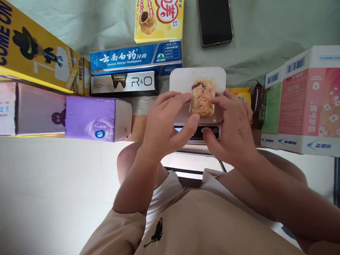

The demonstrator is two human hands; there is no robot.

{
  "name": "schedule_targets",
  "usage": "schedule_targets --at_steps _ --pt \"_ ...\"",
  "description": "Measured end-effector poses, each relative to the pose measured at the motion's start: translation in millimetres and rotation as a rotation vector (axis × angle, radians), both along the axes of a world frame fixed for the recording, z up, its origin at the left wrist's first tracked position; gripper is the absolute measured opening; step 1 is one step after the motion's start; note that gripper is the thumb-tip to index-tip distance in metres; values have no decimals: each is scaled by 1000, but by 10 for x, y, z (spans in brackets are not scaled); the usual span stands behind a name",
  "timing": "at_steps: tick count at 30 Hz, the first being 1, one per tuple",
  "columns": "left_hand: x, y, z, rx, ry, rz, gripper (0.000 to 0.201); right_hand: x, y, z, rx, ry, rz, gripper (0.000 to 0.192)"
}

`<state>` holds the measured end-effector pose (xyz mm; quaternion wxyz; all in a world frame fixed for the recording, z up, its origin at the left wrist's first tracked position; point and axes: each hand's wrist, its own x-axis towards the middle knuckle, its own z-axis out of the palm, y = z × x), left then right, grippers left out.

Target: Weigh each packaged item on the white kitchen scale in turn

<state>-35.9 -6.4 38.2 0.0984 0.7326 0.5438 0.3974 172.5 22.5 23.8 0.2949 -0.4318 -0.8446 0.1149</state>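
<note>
A small clear snack packet [203, 96] with pale pieces and an orange round mark lies on the white platform of a kitchen scale [183, 79]. My left hand [166, 122] touches the packet's left edge with its fingertips, thumb stretched under it over the scale's display. My right hand [232, 124] holds the packet's right edge, thumb down by the scale's buttons [211, 131]. Both hands pinch the packet from either side.
Left of the scale lie a blue toothpaste box [135, 56], a black-and-white toothpaste box [123, 83], a purple tissue pack [91, 118] and a big yellow box [34, 53]. A yellow snack box [158, 19] and a phone [215, 22] lie behind. Pink and white cartons [302, 99] stand at right.
</note>
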Motion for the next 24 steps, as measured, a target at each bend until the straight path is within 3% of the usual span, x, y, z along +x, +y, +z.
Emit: schedule_targets --at_steps 3,8,13,18,21,24 --pt "75 6 19 -34 -25 -2 28 -25 -62 12 -27 -23 29 58" --pt "227 59 10 71 -114 -62 31 -44 -149 63 -71 30 58 62" --pt "392 104 -9 -61 -256 -94 46 36 -192 141 -118 80 4 68" --pt "599 196 -20 -110 -290 -54 39 223 -211 280 -67 69 -25 66" --pt "752 261 17 -141 -360 -77 34 354 -264 377 47 169 -51 49" --pt "922 313 82 -191 -369 -101 33 484 -391 371 261 449 13 26"
